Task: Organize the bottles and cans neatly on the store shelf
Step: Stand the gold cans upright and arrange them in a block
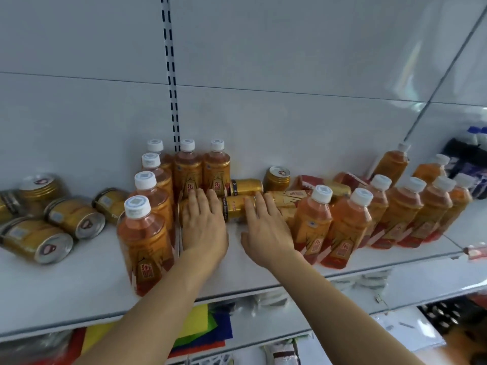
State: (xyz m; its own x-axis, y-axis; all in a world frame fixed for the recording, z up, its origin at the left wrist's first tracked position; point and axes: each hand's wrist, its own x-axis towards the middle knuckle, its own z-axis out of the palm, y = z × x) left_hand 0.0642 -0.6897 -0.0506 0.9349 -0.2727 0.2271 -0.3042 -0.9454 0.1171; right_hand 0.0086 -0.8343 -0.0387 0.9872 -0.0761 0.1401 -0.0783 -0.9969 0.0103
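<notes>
Hands reach onto the white metal store shelf from below: the left hand lies flat, fingers straight and spread, on a gold aluminium can lying on its side, and the right hand rests beside it with fingers straight, their tips touching the same can's right end. A second gold can on its side lies just behind, and an upright gold can with a silver lid stands near the back wall. To the left of the hands, clear plastic bottles of orange drink with white caps stand in a row running front to back, with more along the wall. To the right, another group of the same white-capped orange bottles stands in a loose diagonal line. At far left, short gold cans with ring-pull lids lie tumbled on their sides.
</notes>
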